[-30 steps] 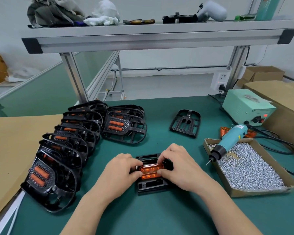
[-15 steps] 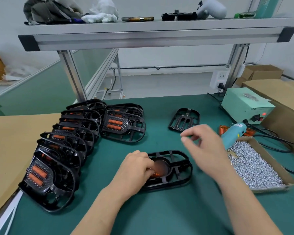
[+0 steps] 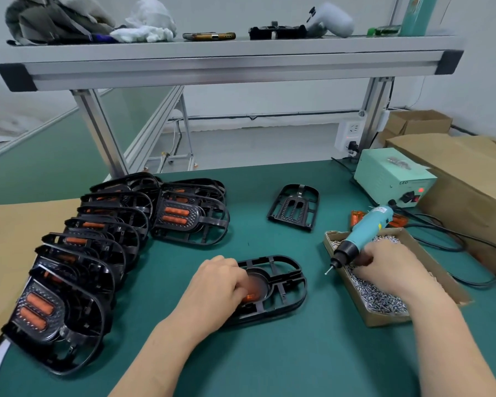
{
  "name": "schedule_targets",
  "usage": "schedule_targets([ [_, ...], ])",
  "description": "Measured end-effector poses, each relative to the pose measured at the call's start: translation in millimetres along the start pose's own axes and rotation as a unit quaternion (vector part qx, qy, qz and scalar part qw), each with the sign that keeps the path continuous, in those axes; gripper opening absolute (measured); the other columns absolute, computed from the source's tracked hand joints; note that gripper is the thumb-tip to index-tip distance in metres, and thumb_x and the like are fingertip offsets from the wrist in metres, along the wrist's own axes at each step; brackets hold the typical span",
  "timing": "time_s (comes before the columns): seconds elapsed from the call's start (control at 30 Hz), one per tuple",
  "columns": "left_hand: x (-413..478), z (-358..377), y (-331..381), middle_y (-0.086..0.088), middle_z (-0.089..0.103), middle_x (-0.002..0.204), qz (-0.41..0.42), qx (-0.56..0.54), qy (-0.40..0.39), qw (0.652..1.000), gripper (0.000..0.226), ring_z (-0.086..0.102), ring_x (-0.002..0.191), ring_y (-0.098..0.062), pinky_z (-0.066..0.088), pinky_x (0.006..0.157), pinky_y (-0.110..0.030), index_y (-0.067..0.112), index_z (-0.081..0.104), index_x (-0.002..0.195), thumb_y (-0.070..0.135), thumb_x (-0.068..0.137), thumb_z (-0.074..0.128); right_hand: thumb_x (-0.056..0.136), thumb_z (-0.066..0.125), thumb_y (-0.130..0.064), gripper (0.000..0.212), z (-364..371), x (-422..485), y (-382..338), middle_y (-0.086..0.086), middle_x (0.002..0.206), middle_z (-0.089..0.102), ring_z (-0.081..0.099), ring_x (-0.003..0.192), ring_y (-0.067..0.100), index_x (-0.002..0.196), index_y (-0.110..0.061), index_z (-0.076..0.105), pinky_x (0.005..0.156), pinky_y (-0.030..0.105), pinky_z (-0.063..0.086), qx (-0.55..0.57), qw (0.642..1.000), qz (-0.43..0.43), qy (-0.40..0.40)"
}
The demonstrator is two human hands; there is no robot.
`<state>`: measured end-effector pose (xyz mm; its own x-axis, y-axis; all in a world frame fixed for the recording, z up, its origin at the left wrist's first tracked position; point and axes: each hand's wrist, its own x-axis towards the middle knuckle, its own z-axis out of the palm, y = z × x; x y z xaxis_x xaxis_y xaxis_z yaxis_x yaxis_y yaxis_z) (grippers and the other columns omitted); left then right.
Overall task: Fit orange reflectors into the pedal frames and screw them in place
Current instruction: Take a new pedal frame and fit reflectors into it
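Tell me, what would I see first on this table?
A long row of black pedal frames with bright orange reflectors lines the left side. In the middle, the left hand rests on one more frame. On the right, the right hand dips into a box of shiny screws beside a teal screwdriver.

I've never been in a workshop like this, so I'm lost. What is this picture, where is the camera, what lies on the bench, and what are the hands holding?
No machine here: a person's two bare hands, filmed by a camera on their head looking down at a green bench. The left hand holds down a black pedal frame with an orange reflector in it. The right hand reaches into a box of screws, beside an electric screwdriver; whether it grips anything is unclear. At left, finished pedals are stacked; one empty frame lies farther back.
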<state>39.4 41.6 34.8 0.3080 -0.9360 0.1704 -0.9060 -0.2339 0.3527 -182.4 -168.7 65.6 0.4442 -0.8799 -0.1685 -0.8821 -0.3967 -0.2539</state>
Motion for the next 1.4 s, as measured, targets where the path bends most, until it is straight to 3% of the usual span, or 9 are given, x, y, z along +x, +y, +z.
schedule_targets([
  [0.17,3,-2,9,0.020,0.050,0.079,-0.017,-0.027,0.010,0.999,0.009,0.044,0.088,-0.007,0.035,0.083,-0.023,0.029,0.072,0.088,0.025,0.089,0.065,0.077,0.079,-0.025,0.015,1,4,3,-0.005,0.081,0.067,0.061,0.077,0.015,0.071,-0.025,0.066,0.058,0.028,0.039,0.018,1.000,-0.005,-0.005],
  [0.43,8,-9,28,0.019,0.060,0.076,-0.046,-0.150,0.058,0.986,0.010,0.053,0.086,-0.001,0.040,0.079,-0.018,0.028,0.074,0.080,0.020,0.087,0.070,0.084,0.078,-0.025,0.031,-11,-2,8,-0.003,0.060,0.063,0.053,0.059,0.016,0.055,-0.022,0.066,0.049,0.027,0.033,0.062,0.996,-0.008,0.062],
  [0.57,10,-8,44,0.013,0.064,0.075,-0.088,-0.272,0.095,0.953,0.018,0.058,0.074,-0.003,0.044,0.072,-0.017,0.031,0.074,0.075,0.015,0.084,0.074,0.084,0.078,-0.030,0.032,-25,-13,0,-0.003,0.053,0.060,0.044,0.051,0.012,0.062,-0.009,0.070,0.053,0.029,0.036,0.206,0.971,-0.037,0.119],
  [0.73,17,-7,66,0.012,0.069,0.083,-0.104,-0.390,0.123,0.907,0.018,0.066,0.077,-0.008,0.050,0.073,-0.018,0.030,0.076,0.084,0.013,0.082,0.078,0.084,0.079,-0.037,0.029,-11,-32,-47,0.000,0.054,0.061,0.044,0.050,0.006,0.063,-0.017,0.072,0.053,0.024,0.036,0.389,0.909,-0.137,0.053],
  [0.87,22,-8,72,0.005,0.074,0.084,-0.105,-0.408,0.114,0.900,0.017,0.069,0.077,-0.010,0.055,0.075,-0.025,0.030,0.077,0.081,0.014,0.080,0.080,0.081,0.081,-0.039,0.031,9,-32,-67,-0.005,0.051,0.058,0.041,0.049,0.007,0.061,-0.019,0.070,0.049,0.021,0.033,0.416,0.892,-0.168,0.057],
  [0.97,22,-9,74,0.010,0.076,0.078,-0.110,-0.434,0.108,0.888,0.026,0.070,0.074,-0.005,0.052,0.070,-0.020,0.038,0.077,0.077,0.013,0.081,0.078,0.079,0.083,-0.038,0.032,16,-32,-74,-0.005,0.048,0.055,0.040,0.048,0.007,0.059,-0.018,0.067,0.050,0.024,0.033,0.438,0.879,-0.173,0.074],
  [1.07,20,-5,75,0.009,0.075,0.077,-0.128,-0.442,0.144,0.876,0.024,0.070,0.075,-0.009,0.053,0.071,-0.024,0.039,0.077,0.076,0.016,0.080,0.081,0.079,0.084,-0.039,0.031,20,-34,-77,-0.007,0.047,0.054,0.038,0.045,0.002,0.061,-0.019,0.068,0.046,0.017,0.031,0.434,0.875,-0.189,0.096],
  [1.3,12,0,75,0.014,0.072,0.075,-0.104,-0.449,0.164,0.872,0.031,0.063,0.070,-0.002,0.046,0.068,-0.017,0.043,0.077,0.072,0.015,0.083,0.077,0.084,0.079,-0.042,0.044,20,-34,-75,0.002,0.052,0.056,0.042,0.051,0.010,0.061,-0.007,0.065,0.053,0.027,0.035,0.427,0.880,-0.198,0.060],
  [1.4,12,1,70,0.013,0.072,0.077,-0.099,-0.445,0.167,0.874,0.025,0.065,0.073,-0.003,0.047,0.069,-0.017,0.038,0.078,0.078,0.014,0.086,0.076,0.089,0.065,-0.056,0.046,14,-25,-58,0.000,0.067,0.066,0.058,0.066,0.016,0.072,-0.013,0.068,0.067,0.034,0.043,0.388,0.905,-0.106,0.135],
])
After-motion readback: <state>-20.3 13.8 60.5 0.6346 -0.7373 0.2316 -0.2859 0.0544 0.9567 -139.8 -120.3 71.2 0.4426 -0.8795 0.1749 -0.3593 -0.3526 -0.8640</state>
